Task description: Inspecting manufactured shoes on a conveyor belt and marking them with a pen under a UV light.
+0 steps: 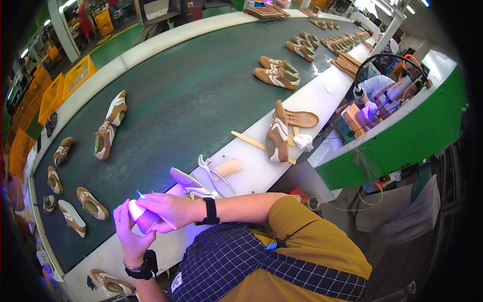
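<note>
A shoe (144, 219), washed in violet light, is held in front of me at the lower left. My left hand (132, 235) wraps its fingers around it from the left and below. My right hand (168, 208) is closed over its other side, gripping a thin stick-like tool (140, 193) whose tip pokes out past the fingers; its exact kind is unclear. Just beyond my right wrist, a brown and white shoe (190, 184) lies on the white ledge, partly hidden by my arm. Pincers (208, 173) with pale handles and a beige piece (227, 169) lie beside it.
The green conveyor belt (186, 90) carries several brown and white shoes (276, 76). Farther right on the white ledge (251, 173) are another shoe (277, 136), a loose sole (301, 119), a flat stick (249, 140) and crumpled white paper (303, 142). A green-sided machine (392, 136) stands at right.
</note>
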Tool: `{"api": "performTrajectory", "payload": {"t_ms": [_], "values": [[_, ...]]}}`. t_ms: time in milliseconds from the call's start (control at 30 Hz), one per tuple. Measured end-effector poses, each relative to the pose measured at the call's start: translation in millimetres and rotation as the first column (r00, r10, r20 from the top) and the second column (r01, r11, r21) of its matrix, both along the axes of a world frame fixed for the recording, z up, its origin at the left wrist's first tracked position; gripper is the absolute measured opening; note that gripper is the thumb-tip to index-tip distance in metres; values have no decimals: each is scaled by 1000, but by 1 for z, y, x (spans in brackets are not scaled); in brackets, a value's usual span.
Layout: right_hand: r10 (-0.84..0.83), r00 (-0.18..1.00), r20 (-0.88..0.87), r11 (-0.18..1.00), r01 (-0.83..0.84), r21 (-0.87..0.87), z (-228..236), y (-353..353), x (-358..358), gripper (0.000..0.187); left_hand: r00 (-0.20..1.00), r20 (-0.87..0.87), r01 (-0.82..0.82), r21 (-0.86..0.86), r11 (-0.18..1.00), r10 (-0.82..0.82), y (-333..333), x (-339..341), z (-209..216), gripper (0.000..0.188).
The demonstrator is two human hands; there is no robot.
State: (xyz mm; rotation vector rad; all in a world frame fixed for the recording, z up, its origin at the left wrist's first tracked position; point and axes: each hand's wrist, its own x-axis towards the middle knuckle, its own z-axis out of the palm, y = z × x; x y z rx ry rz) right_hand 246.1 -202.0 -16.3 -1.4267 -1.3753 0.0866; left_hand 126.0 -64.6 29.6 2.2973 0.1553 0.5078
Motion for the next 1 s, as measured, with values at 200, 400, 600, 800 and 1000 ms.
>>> {"api": "performTrajectory", "payload": {"t_ms": [200,400,600,800,1000], "values": [[7,1000,13,999,-8,32,-9,4,0,67,999,7,33,5,999,-33,7,0,-5,78],[-8,999,32,995,5,97,-2,3,9,66,1000,18,-19,-54,998,20,-3,6,-4,77],[183,824,-536,956,-276,-98,-9,-4,22,64,986,-20,-164,-145,976,163,-11,-10,-12,96],[189,573,-797,915,-398,-70,-34,-5,12,62,956,-133,-266,-19,964,262,-17,-27,-24,103],[169,724,-669,910,-375,-176,-37,-4,7,65,927,23,-376,79,923,376,-23,-18,-52,102]]}}
